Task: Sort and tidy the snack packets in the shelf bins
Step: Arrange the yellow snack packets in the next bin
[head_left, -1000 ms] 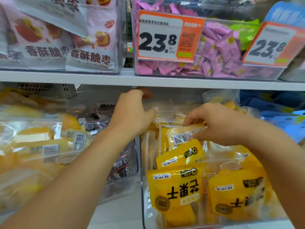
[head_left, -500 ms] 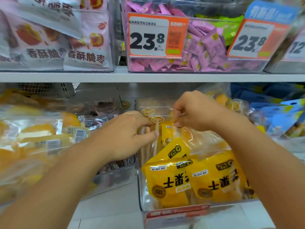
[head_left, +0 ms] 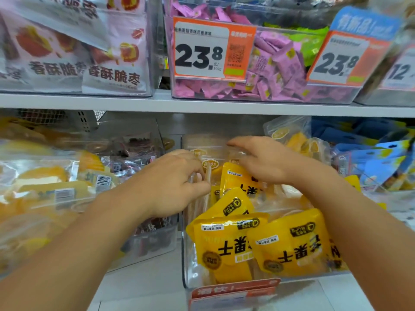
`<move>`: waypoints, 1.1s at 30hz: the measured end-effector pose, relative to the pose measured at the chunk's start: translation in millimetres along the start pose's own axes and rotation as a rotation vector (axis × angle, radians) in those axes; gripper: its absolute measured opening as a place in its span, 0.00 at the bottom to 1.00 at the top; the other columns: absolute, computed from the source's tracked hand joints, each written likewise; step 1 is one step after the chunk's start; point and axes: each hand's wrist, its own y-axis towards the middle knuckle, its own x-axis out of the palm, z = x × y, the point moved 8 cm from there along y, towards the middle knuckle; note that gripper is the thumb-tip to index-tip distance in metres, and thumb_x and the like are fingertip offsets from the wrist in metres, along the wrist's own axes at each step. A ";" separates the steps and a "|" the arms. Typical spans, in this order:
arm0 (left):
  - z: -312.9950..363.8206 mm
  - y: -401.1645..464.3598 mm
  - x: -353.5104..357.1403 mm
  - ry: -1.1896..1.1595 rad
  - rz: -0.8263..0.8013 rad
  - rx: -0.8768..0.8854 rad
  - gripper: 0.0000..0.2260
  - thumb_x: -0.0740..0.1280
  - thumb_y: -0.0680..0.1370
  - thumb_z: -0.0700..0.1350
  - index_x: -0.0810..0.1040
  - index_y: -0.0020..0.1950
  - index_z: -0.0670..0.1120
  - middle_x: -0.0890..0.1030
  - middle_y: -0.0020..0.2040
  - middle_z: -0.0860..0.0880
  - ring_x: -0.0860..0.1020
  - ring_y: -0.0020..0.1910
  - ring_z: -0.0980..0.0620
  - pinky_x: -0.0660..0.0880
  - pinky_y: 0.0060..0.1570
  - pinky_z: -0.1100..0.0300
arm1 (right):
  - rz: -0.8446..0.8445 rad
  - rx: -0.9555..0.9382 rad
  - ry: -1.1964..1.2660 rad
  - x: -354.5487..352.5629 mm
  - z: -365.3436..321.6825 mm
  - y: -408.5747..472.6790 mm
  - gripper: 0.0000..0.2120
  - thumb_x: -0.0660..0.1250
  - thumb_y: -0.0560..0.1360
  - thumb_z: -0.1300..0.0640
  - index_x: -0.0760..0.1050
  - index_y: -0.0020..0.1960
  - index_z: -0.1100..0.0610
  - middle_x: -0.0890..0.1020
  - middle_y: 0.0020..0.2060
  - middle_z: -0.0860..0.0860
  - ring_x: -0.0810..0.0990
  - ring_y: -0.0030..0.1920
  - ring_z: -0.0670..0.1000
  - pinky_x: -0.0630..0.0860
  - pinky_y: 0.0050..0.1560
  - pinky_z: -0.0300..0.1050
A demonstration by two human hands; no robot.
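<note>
A clear bin (head_left: 185, 261) on the lower shelf holds yellow snack packets. Two yellow packets (head_left: 226, 241) lean against its front wall, and another yellow packet (head_left: 235, 179) stands further back between my hands. My left hand (head_left: 175, 182) is at the bin's left side, its thumb and fingers closed on the edges of upright clear packets (head_left: 207, 176). My right hand (head_left: 262, 161) lies palm down over the clear packets (head_left: 208, 145) at the back of the bin, fingers spread and holding nothing. Both forearms cover part of the bin.
Left of the bin stands a bin of dark packets (head_left: 155, 239), then clear bags of yellow fruit (head_left: 45, 185). Blue packets (head_left: 370, 158) lie to the right. The upper shelf edge (head_left: 202, 105) is just above my hands, carrying a pink-sweets bin with a 23.8 price tag (head_left: 202, 49).
My right hand has let go of its pinch and spread flat over the back packets. My left hand has moved right, onto the upright clear packets.
</note>
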 end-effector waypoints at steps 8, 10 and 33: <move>-2.6 -4.5 -3.5 -0.103 0.000 -0.080 0.39 0.56 0.65 0.75 0.64 0.72 0.57 0.69 0.68 0.57 0.70 0.66 0.58 0.70 0.66 0.53 | 0.097 0.154 0.077 5.4 2.3 22.4 0.12 0.73 0.67 0.45 0.79 0.36 0.53 0.81 0.39 0.50 0.81 0.47 0.53 0.80 0.47 0.48; -5.4 -1.9 -4.8 -0.145 0.029 -0.097 0.38 0.56 0.68 0.75 0.64 0.73 0.57 0.71 0.70 0.56 0.71 0.66 0.57 0.70 0.65 0.53 | 0.134 0.129 0.067 4.3 -5.6 24.1 0.09 0.74 0.67 0.48 0.78 0.33 0.51 0.82 0.38 0.49 0.81 0.45 0.53 0.80 0.46 0.48; -9.9 10.0 -32.6 -0.243 0.382 -0.045 0.09 0.71 0.78 0.44 0.79 0.55 0.56 0.80 0.52 0.59 0.77 0.54 0.62 0.72 0.54 0.64 | 0.309 -0.180 -0.135 -22.1 -21.0 -10.3 0.04 0.68 0.78 0.52 0.82 0.49 0.48 0.82 0.45 0.44 0.80 0.49 0.52 0.73 0.55 0.54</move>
